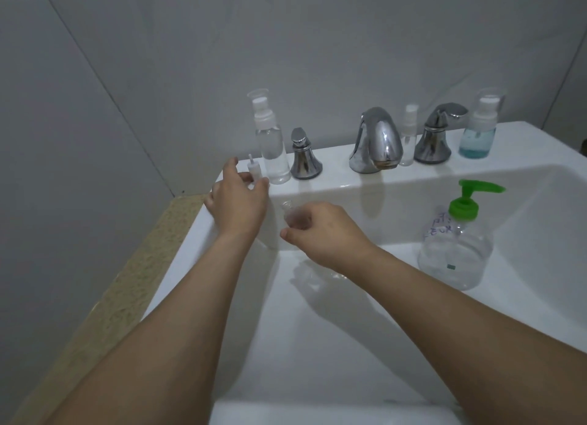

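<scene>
A bottle (293, 216) is gripped by the right hand (327, 234) over the sink (349, 313), its cap (253, 169) pinched by the left hand (236, 202), likely for refitting.

The right hand (320, 234) is curling round the small clear bottle (290, 215) and covering most of it, so only the neck is showing. The left hand (238, 202) is hiding the base of the white spray head (253, 170); its grip is not showing clearly. The handwriting (440, 226) on the green-pump bottle (457, 253) is appearing too blurred to read. The bottom edge is cutting off both forearms.
</scene>
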`<state>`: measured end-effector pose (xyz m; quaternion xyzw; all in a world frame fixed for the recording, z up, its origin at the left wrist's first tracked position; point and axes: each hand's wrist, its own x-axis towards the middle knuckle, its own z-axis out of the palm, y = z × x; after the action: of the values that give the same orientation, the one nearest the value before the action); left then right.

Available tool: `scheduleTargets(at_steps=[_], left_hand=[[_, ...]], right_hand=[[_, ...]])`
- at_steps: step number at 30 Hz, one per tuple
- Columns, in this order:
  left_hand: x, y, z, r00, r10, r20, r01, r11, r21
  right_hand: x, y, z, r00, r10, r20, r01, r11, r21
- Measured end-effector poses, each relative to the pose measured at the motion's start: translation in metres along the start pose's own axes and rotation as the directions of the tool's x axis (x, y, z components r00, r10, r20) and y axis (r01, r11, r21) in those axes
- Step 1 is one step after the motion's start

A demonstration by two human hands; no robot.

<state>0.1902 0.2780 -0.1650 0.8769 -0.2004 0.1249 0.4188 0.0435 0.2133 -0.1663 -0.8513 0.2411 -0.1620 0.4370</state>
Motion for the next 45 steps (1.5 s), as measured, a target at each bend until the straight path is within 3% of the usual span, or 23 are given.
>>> scheduleTargets(at_steps=[5, 10, 12, 18, 21, 23, 26, 28, 35, 41, 45], left_hand=[[-0.002, 0.004, 0.0, 1.0, 0.01, -0.012, -0.01, 0.999, 0.042], [0.005, 0.009, -0.011, 0.99, -0.072, -0.12, 0.061, 0.994, -0.089], [0.009, 0.014, -0.022, 0.992, -0.092, -0.089, 0.082, 0.991, -0.105], [-0.003, 0.045, -0.044, 0.994, 0.103, -0.04, -0.104, 0.993, -0.049], [-0.007, 0.055, -0.045, 0.988, 0.144, 0.063, -0.14, 0.988, -0.062], [-0.006, 0.054, -0.044, 0.977, 0.105, 0.185, -0.088, 0.991, -0.098], [-0.006, 0.049, -0.044, 0.914, 0.027, 0.405, 0.025, 0.992, -0.122], [-0.008, 0.047, -0.044, 0.879, 0.012, 0.477, 0.041, 0.994, -0.1], [-0.012, 0.045, -0.042, 0.813, -0.012, 0.582, 0.077, 0.993, -0.088], [-0.015, 0.043, -0.041, 0.802, 0.004, 0.598, -0.008, 1.0, 0.004], [-0.016, 0.044, -0.041, 0.739, 0.013, 0.674, 0.021, 0.999, -0.043]], right_hand=[[0.0, -0.001, 0.002, 1.0, 0.002, 0.009, -0.002, 1.0, -0.021], [0.003, 0.006, -0.006, 0.999, 0.039, 0.014, -0.039, 0.999, -0.029], [0.004, 0.009, -0.012, 0.998, 0.062, 0.017, -0.061, 0.997, -0.048], [0.005, 0.012, -0.014, 0.996, 0.078, 0.035, -0.073, 0.989, -0.126], [0.005, 0.015, -0.015, 0.996, 0.082, 0.02, -0.079, 0.989, -0.121], [0.006, 0.016, -0.016, 0.996, 0.088, 0.009, -0.086, 0.989, -0.118], [0.007, 0.016, -0.016, 0.996, 0.084, 0.012, -0.082, 0.989, -0.122], [0.007, 0.015, -0.016, 0.997, 0.08, 0.021, -0.077, 0.989, -0.123], [0.008, 0.016, -0.014, 0.997, 0.069, 0.017, -0.067, 0.993, -0.102], [0.008, 0.017, -0.014, 0.998, 0.056, 0.029, -0.053, 0.995, -0.089], [0.009, 0.019, -0.013, 0.999, 0.052, 0.018, -0.05, 0.996, -0.079]])
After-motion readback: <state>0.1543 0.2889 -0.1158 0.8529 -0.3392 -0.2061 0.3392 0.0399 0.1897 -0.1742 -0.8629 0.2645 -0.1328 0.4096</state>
